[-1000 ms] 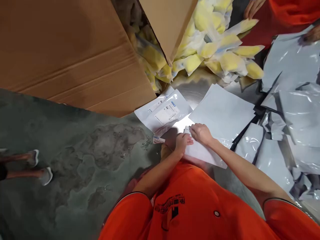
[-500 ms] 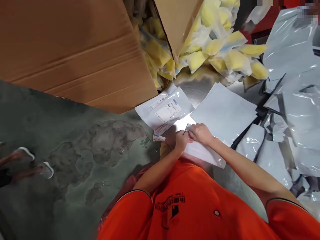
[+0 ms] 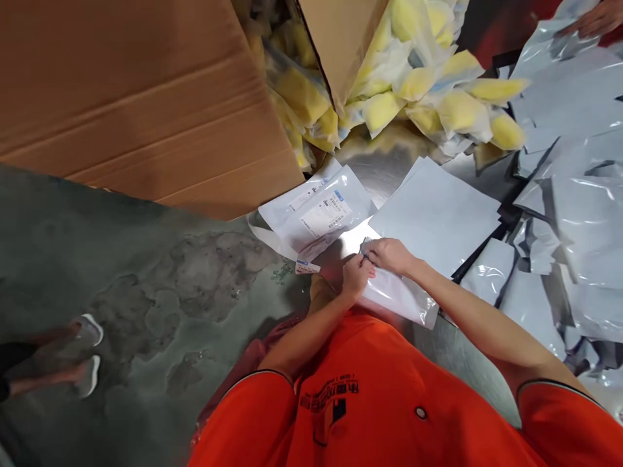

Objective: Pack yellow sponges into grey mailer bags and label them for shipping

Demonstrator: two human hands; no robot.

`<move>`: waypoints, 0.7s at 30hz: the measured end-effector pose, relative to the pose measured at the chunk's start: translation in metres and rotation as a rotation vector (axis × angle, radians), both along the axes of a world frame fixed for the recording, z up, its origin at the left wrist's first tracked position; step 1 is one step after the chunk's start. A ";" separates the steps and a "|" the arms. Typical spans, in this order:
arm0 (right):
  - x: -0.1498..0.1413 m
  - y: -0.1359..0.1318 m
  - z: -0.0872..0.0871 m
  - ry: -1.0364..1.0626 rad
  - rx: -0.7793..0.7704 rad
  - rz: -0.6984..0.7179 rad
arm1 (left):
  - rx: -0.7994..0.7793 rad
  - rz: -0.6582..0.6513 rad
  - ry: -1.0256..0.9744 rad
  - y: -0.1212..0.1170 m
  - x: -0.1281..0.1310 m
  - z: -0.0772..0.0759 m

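At the near table edge, my left hand [image 3: 357,275] and my right hand [image 3: 388,255] pinch the end of a white plastic mailing bag [image 3: 396,295] close together. Fingers of both hands are closed on it; its body lies below my right wrist, against my shirt. Just beyond my left hand lie mailing bags with printed labels [image 3: 327,215], overlapping. A small label [image 3: 307,267] sticks out at the table edge. Past my right hand lies a stack of flat white bags [image 3: 440,211].
A large cardboard box [image 3: 160,117] stands at the left, beside yellow items in clear wrapping [image 3: 457,107]. Loose grey-white bags [image 3: 584,220] cover the right side. Another person's hand [image 3: 596,21] rests at top right; a passer-by's shoes [image 3: 88,376] show on the floor.
Both hands stay at the bag's end with small shifts. A white strip now shows beside the labelled bags. The passer-by's feet have moved, and the other person's hand is further into view.
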State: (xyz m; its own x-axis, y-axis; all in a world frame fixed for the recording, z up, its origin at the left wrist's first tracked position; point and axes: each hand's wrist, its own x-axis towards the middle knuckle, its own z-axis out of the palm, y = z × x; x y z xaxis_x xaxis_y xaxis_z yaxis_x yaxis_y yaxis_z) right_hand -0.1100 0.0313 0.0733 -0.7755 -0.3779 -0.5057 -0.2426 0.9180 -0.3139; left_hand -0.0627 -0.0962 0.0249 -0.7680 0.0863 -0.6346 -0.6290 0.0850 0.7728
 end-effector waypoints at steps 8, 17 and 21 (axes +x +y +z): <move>-0.007 0.026 -0.020 -0.069 -0.130 -0.356 | -0.162 -0.166 0.167 -0.007 0.019 0.009; -0.005 0.033 -0.028 0.000 -0.399 -0.637 | -0.512 -1.005 1.158 0.004 0.047 -0.040; -0.010 0.083 0.003 0.315 -0.627 -1.054 | -0.563 -1.077 1.157 0.003 0.049 -0.053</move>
State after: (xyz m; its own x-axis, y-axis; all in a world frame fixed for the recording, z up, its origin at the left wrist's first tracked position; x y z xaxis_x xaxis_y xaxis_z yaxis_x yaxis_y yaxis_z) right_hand -0.1198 0.1139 0.0764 -0.8991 0.3874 -0.2038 0.3706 0.4260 -0.8253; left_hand -0.0140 -0.0936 -0.0286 -0.5668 0.8223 0.0507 0.7353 0.4772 0.4813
